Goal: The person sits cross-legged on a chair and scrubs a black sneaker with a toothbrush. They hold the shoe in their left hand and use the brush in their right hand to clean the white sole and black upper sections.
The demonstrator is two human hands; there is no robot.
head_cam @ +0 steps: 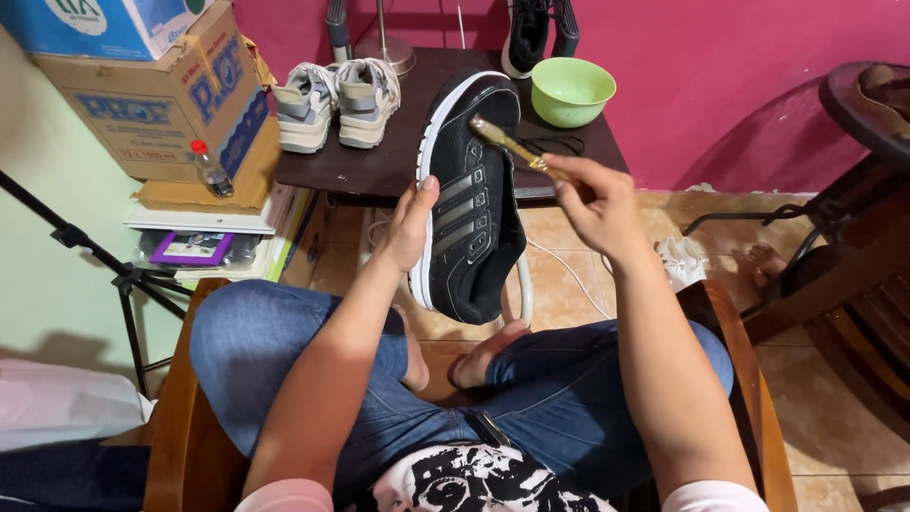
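Holding the black sneaker (pixel 471 194) upright in the air above the knees, the left hand (pixel 409 228) was closed around its white sole edge, thumb on the side with the grey stripes. The shoe looked light, with a soft mesh upper that would give under pressure, while the sole seemed stiff, so the sole edge or the heel was probably the safest place to hold it. The right hand (pixel 595 201) was closed around the handle of a small brush (pixel 512 144), whose bristles touched the toe part. Behind the shoe stood a dark desk (pixel 379 166) carrying a pair of pale sneakers (pixel 336 102) and a green bowl (pixel 572 91). Cardboard boxes (pixel 156 95) were stacked at the left.
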